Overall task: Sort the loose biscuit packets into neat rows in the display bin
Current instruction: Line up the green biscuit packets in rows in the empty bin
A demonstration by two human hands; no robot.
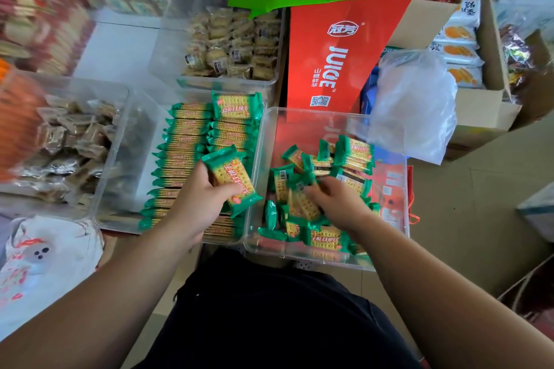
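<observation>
Display bin (129, 141) at L, rows (183, 159) on edge, long axes running L-R. L hand (196, 204) over its near-right corner, fingers wrapped round one packet (232, 181) held slanted vs the rows; prob needs a twist to match. R hand (337, 204) down among loose packets (352, 156) in clear tub (395, 189); grip can't tell.

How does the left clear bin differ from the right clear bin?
In the left bin the green packets stand on edge in neat rows; in the right bin they lie in a loose heap. The left hand holds a packet over the left bin; the right hand reaches into the right bin's heap. Both are clear plastic, holding the same packets.
</observation>
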